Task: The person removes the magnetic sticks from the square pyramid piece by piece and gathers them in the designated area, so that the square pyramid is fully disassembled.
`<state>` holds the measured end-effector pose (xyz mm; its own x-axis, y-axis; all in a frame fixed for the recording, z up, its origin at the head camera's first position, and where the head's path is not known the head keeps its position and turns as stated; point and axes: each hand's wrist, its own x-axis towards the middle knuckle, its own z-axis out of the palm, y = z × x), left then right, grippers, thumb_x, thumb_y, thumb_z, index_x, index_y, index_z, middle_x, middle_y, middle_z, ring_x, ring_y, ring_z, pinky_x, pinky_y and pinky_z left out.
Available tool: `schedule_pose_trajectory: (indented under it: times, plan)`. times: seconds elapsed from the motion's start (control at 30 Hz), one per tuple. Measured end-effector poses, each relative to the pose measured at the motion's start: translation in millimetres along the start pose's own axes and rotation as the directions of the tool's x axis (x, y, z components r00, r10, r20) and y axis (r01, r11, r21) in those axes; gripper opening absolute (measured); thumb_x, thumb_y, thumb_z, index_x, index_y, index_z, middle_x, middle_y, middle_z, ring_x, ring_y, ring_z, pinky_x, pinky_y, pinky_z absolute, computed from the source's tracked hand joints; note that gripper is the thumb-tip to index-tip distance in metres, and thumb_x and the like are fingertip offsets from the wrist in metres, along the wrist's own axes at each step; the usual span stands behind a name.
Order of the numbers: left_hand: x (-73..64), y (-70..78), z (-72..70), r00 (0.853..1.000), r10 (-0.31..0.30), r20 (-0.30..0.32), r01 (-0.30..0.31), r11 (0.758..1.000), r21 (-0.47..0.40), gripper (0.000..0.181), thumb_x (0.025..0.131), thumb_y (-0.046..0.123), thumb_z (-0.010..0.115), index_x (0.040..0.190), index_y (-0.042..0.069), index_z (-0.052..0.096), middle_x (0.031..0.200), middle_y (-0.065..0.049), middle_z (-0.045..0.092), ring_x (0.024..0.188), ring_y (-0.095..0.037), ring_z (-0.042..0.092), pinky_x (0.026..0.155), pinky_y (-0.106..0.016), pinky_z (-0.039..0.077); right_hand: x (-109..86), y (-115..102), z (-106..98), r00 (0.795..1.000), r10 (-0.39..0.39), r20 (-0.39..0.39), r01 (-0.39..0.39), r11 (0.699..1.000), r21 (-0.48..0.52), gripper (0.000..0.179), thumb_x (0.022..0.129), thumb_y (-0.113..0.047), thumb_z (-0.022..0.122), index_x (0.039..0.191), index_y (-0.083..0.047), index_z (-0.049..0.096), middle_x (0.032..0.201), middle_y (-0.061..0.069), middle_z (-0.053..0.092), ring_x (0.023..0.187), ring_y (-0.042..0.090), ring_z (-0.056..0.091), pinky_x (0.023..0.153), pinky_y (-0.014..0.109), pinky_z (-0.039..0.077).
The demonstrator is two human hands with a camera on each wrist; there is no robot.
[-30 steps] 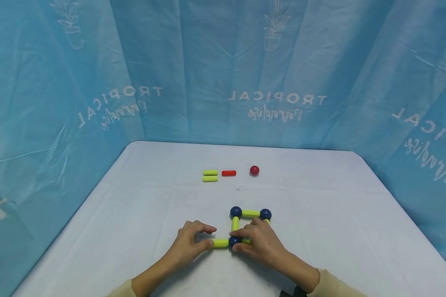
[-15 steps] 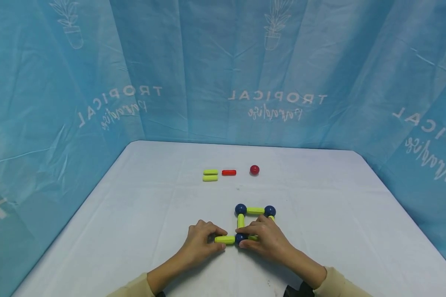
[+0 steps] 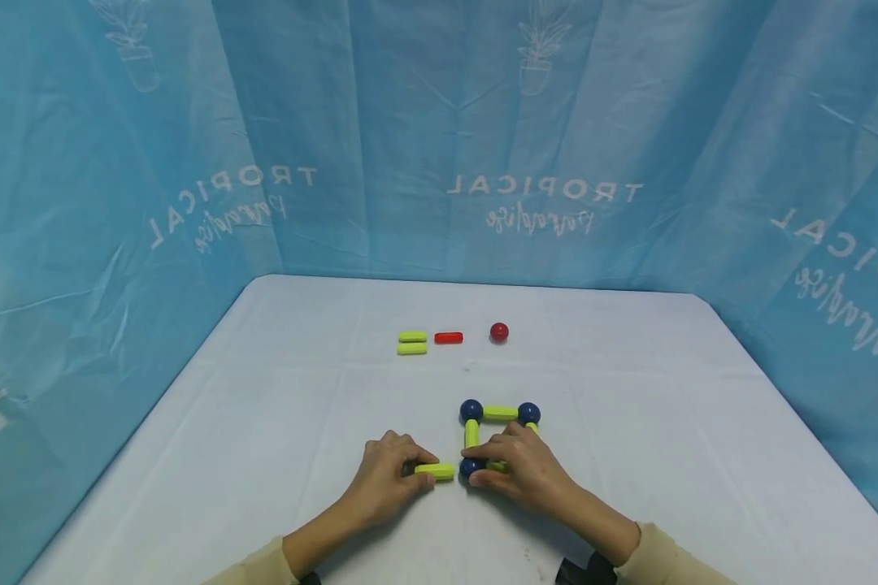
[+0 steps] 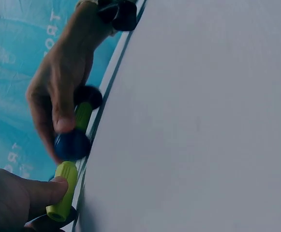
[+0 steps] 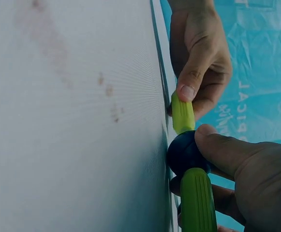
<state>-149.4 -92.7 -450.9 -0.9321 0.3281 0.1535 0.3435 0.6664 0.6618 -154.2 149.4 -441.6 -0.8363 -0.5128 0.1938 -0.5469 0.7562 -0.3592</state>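
In the head view my left hand (image 3: 388, 474) pinches a yellow-green magnetic rod (image 3: 436, 471) between thumb and fingers. A small gap parts the rod's right end from a dark blue ball (image 3: 470, 469). My right hand (image 3: 523, 467) holds that ball, the near left corner of a frame of blue balls and yellow-green rods lying on the table. Two far balls (image 3: 471, 410) and the far rod (image 3: 500, 413) show; the near right corner is hidden behind my right hand. In the left wrist view the pinched rod (image 4: 63, 191) points at the held ball (image 4: 72, 144).
Farther back on the white-covered table (image 3: 300, 390) lie two yellow-green rods (image 3: 412, 348), a red rod (image 3: 449, 338) and a red ball (image 3: 499, 332). Blue printed curtains (image 3: 410, 146) hang behind the table and at both sides.
The blue-ball frame slid right a little, then slightly back. The left hand followed and closed its grip on the yellow-green rod, which has come off the near ball to the left.
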Motion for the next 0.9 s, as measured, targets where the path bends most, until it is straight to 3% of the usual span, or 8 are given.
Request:
schedule_pose_trajectory:
  times: [0.13,0.23,0.37,0.53,0.73,0.9]
  plan:
    - [2.8,-17.9,-15.5,0.992,-0.053,-0.114,0.054,0.999,0.009,0.017,0.075,0.019,0.077,0.091,0.024,0.074,0.083,0.013,0.065,0.08,-0.008,0.047,0.079,-0.032,0.03,0.2,0.6,-2.8,1.0,0.017,0.016,-0.017,1.0,-0.004,0.031,0.079,-0.045,0.07,0.109,-0.034,0.071,0.084,-0.019,0.066,0.078,0.002,0.04,0.066,0.018,0.034]
    - [12.3,-29.7,-27.2,0.983,-0.075,-0.17,0.075,0.997,-0.006,0.019,0.077,0.019,0.076,0.095,0.024,0.073,0.088,0.009,0.067,0.083,-0.013,0.048,0.08,-0.033,0.031,0.0,2.1,-4.5,1.0,0.019,0.006,-0.019,1.0,-0.004,0.032,0.078,-0.044,0.071,0.108,-0.034,0.071,0.083,-0.019,0.065,0.079,0.002,0.04,0.067,0.018,0.034]
    - [34.2,-39.4,-36.7,0.978,-0.103,-0.184,0.099,0.995,-0.032,0.021,0.081,0.02,0.073,0.102,0.021,0.072,0.096,0.003,0.066,0.091,-0.019,0.049,0.083,-0.036,0.032,-0.4,3.2,-3.4,1.0,0.011,-0.002,-0.011,1.0,0.013,0.031,0.078,-0.043,0.071,0.109,-0.034,0.071,0.083,-0.019,0.065,0.078,0.002,0.04,0.066,0.019,0.034]
    - [71.9,-45.0,-40.2,0.973,-0.132,-0.191,0.126,0.991,-0.039,0.024,0.084,0.02,0.07,0.107,0.016,0.069,0.101,-0.002,0.065,0.097,-0.023,0.051,0.089,-0.042,0.032,-0.8,2.6,-1.1,1.0,0.009,-0.002,-0.009,1.0,0.026,0.031,0.079,-0.044,0.071,0.108,-0.034,0.071,0.084,-0.019,0.066,0.078,0.001,0.04,0.066,0.018,0.034]
    - [112.3,-49.7,-36.9,0.961,-0.164,-0.223,0.175,0.984,0.032,0.022,0.085,0.021,0.069,0.105,0.015,0.069,0.104,-0.005,0.065,0.099,-0.023,0.05,0.086,-0.041,0.032,-0.4,0.7,0.2,1.0,0.001,0.006,-0.001,1.0,0.031,0.032,0.079,-0.045,0.07,0.109,-0.033,0.07,0.082,-0.019,0.064,0.078,0.001,0.04,0.066,0.018,0.034]
    - [131.2,-52.9,-32.7,0.954,-0.189,-0.234,0.218,0.97,0.108,0.023,0.084,0.022,0.07,0.106,0.015,0.07,0.104,-0.006,0.064,0.1,-0.023,0.047,0.087,-0.042,0.032,-0.1,0.4,-0.1,1.0,-0.003,0.005,0.003,1.0,0.029,0.032,0.08,-0.045,0.069,0.11,-0.033,0.07,0.084,-0.018,0.065,0.079,0.001,0.04,0.067,0.018,0.034]
